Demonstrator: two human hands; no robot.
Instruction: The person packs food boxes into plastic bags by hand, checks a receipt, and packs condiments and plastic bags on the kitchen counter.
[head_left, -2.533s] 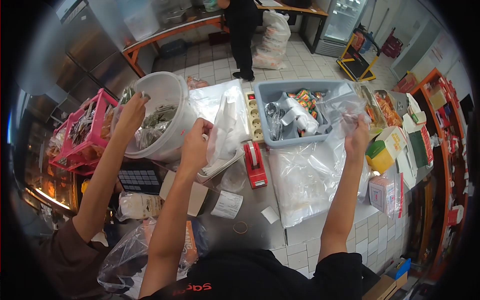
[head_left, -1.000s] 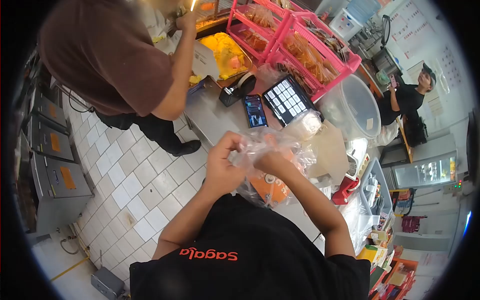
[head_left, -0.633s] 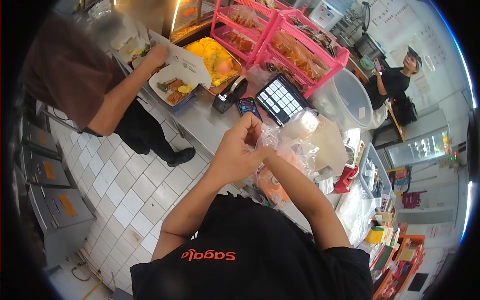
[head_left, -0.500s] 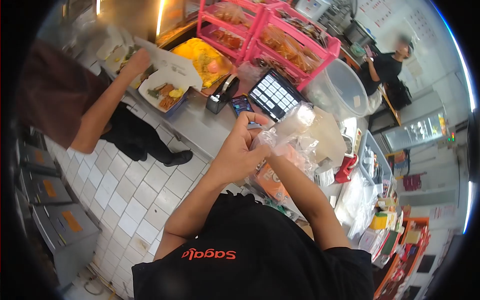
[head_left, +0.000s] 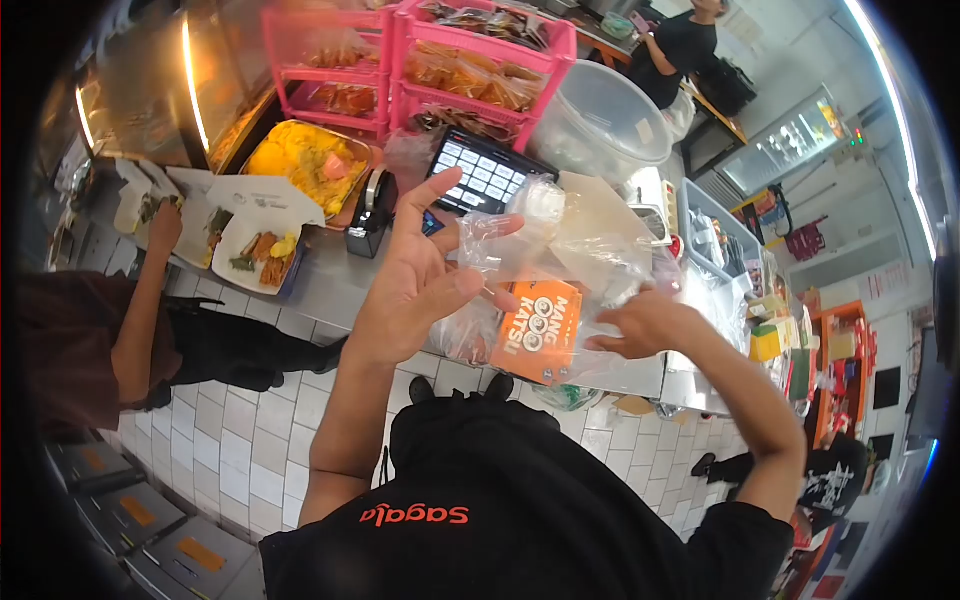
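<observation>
A clear plastic bag (head_left: pixel 620 268) is spread around an orange box (head_left: pixel 540 330) printed "MANG KATSU", at the counter's front edge. My left hand (head_left: pixel 420 275) is at the bag's left side, fingers spread apart, with thin plastic lying against the fingers and thumb. On the bag's right side my right hand (head_left: pixel 650 322) has bent fingers at the gathered plastic. Part of its grip is hidden. A small white-topped container (head_left: pixel 543 203) shows through the plastic beyond the box.
Behind the bag stand a tablet (head_left: pixel 480 172), a black tape dispenser (head_left: pixel 372 215) and a large clear tub (head_left: pixel 605 120). Pink racks (head_left: pixel 470 75) hold bagged food. At left, a co-worker's hand (head_left: pixel 165 225) is over open food boxes (head_left: pixel 260 250). Another person (head_left: pixel 672 55) stands at back right.
My hands, close together over the bag before, are now apart, the right one further right. The orange box's printed face now shows more fully. The view has turned.
</observation>
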